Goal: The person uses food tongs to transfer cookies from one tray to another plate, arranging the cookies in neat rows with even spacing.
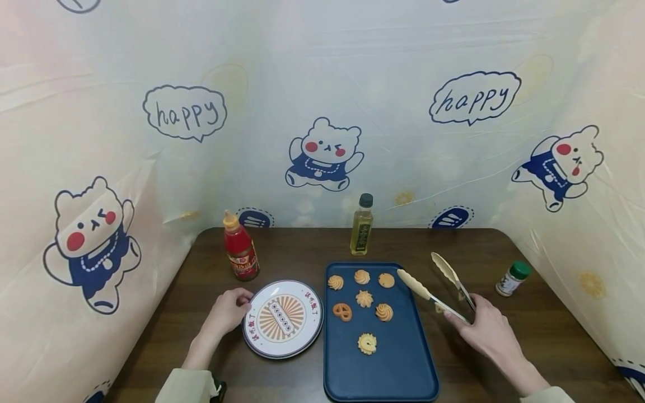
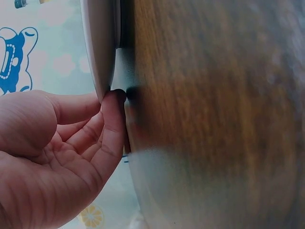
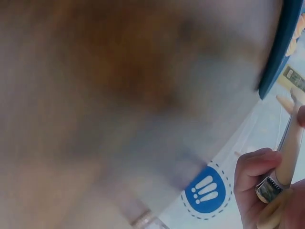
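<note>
Tongs (image 1: 422, 290), spread | right hand (image 1: 491, 331) grips them | plate (image 1: 282, 319) | left hand (image 1: 225, 313) pinches its edge

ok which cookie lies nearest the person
The pale, scalloped cookie lying alone toward the near end of the tray; the other six are grouped farther back.

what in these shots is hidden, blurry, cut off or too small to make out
- Head view: label print on the green-capped jar, too small to read.
- Left wrist view: rest of the plate, cut off by the top edge.
- Right wrist view: grain of the tabletop, blurred.
- Right wrist view: part of the tongs, covered by the right hand.
</note>
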Demonstrator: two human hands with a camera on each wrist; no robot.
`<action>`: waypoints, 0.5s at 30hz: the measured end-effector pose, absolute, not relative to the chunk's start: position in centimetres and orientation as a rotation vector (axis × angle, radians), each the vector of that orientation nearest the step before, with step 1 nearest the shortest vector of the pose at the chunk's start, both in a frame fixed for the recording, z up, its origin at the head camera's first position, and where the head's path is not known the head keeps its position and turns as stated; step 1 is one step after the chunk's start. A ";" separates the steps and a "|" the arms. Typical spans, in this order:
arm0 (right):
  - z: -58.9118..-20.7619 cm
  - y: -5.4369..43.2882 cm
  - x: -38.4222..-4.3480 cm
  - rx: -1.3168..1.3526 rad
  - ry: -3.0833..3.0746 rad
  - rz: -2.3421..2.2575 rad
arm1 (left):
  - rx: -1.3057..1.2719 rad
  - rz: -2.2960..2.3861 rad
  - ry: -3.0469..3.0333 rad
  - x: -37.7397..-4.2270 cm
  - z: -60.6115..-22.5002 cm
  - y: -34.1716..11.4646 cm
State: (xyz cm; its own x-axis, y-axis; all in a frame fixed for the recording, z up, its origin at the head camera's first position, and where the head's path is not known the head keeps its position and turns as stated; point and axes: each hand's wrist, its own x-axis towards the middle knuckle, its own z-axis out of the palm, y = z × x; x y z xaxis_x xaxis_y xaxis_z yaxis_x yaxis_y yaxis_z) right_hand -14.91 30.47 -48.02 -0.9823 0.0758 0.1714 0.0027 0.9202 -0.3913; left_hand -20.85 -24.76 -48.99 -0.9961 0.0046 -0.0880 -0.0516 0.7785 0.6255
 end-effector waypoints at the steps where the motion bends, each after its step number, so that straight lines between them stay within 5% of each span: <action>1: -47.7 30.6 -15.0 -0.050 -2.907 0.578 | -0.036 1.017 2.886 -20.9 -49.0 -24.7; 15: -44.9 30.6 -17.2 0.115 -3.000 0.471 | -0.063 1.025 2.853 -20.8 -48.7 -24.7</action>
